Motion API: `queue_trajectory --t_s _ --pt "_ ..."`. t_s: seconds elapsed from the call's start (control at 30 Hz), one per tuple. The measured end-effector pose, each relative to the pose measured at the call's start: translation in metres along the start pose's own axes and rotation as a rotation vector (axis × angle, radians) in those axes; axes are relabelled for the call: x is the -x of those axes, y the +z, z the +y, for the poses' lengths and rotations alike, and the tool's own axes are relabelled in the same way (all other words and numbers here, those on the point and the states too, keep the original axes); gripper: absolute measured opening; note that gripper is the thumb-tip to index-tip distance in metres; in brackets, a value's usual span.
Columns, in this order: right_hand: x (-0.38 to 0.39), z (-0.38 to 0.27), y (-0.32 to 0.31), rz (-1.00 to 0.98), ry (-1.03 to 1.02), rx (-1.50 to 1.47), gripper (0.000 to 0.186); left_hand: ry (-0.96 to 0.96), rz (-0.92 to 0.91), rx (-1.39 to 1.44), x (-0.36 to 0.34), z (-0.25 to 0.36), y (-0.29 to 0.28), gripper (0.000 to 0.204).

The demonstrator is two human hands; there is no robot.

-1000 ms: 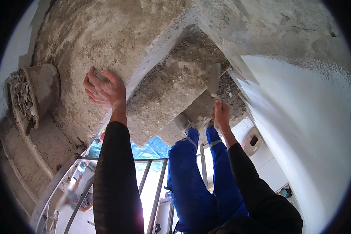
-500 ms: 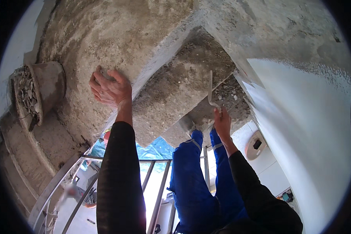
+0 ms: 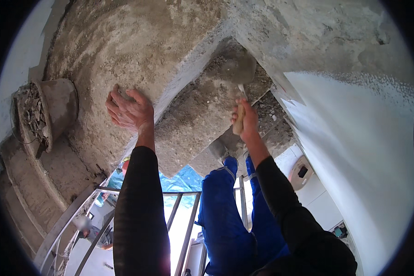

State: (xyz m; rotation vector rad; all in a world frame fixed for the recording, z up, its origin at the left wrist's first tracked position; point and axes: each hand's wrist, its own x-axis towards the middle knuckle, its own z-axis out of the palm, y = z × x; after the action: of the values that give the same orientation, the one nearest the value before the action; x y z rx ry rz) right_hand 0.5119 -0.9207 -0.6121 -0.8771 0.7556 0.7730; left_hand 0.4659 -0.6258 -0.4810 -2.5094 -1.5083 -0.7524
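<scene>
My right hand [image 3: 247,120] is closed round the wooden handle of a trowel [image 3: 238,123]. Its grey blade points away from me, over the far corner of a rough concrete step [image 3: 193,119]; I cannot tell whether it touches the surface. To the left, my left hand [image 3: 131,109] rests on the higher concrete landing [image 3: 138,50], close to its edge. The fingers there are apart and bent a little, with nothing held in them.
A bucket of rubble [image 3: 60,103] lies tipped on the left, by more steps [image 3: 37,184]. A metal railing [image 3: 184,194] crosses below my arms. Rubble bits [image 3: 273,112] lie beside the partly white wall [image 3: 354,124]. Far below is another person [image 3: 96,234].
My right hand has moved away from me and slightly left with the trowel. The blade, edge-on before, now shows its flat face over the step's corner. My left hand stays in place.
</scene>
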Motion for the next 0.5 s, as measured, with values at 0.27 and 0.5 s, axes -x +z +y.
queue_trajectory --t_s 0.27,0.5 --pt "0.042 -0.012 0.011 -0.183 0.155 -0.052 0.038 0.016 0.008 -0.021 -0.003 -0.005 -0.004 0.044" --pt "-0.023 -0.032 -0.013 -0.381 0.260 -0.380 0.038 -0.015 -0.015 0.009 0.006 0.005 0.006 0.045"
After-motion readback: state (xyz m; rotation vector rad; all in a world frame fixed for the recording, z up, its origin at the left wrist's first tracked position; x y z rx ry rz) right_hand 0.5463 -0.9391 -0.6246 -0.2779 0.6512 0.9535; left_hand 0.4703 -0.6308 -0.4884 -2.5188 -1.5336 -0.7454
